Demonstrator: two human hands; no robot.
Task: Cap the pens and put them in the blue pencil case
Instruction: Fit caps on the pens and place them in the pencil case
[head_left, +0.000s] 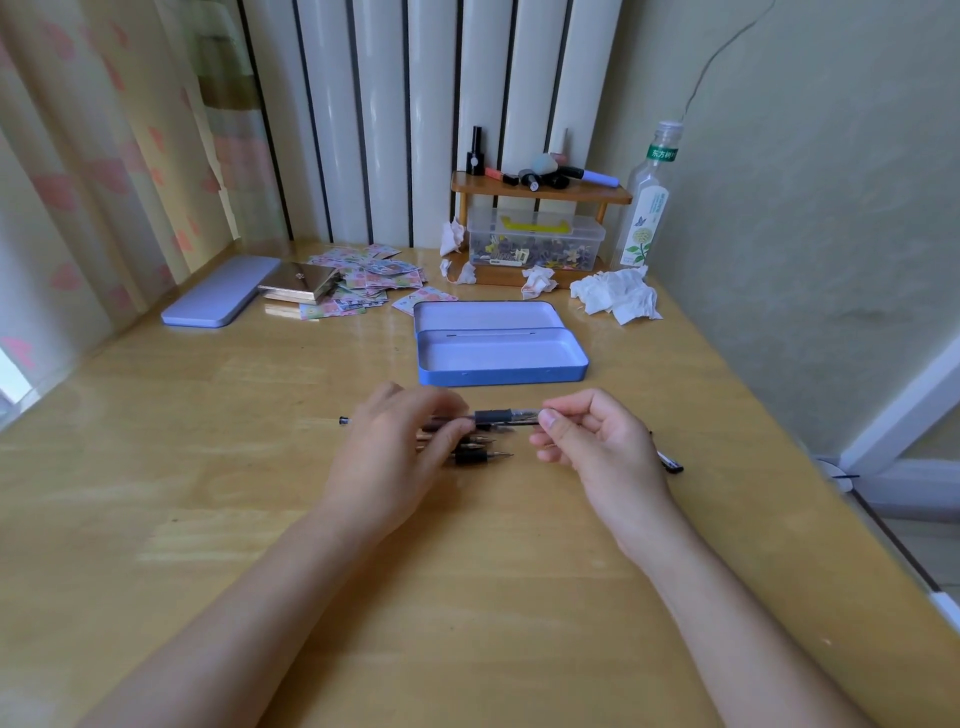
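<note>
The blue pencil case lies open and empty at the table's middle, lid tilted back. Just in front of it, my left hand holds a black pen by its barrel, level above the table. My right hand pinches a clear cap that sits over the pen's tip. Under the held pen lie several uncapped pens, tips pointing right, partly hidden by my left hand. Another pen or cap pokes out from behind my right hand.
A lilac tin and a stack of small books with stickers lie at the back left. A wooden shelf, a clear box of clips, a bottle and crumpled tissues stand at the back right. The table's right edge runs close by.
</note>
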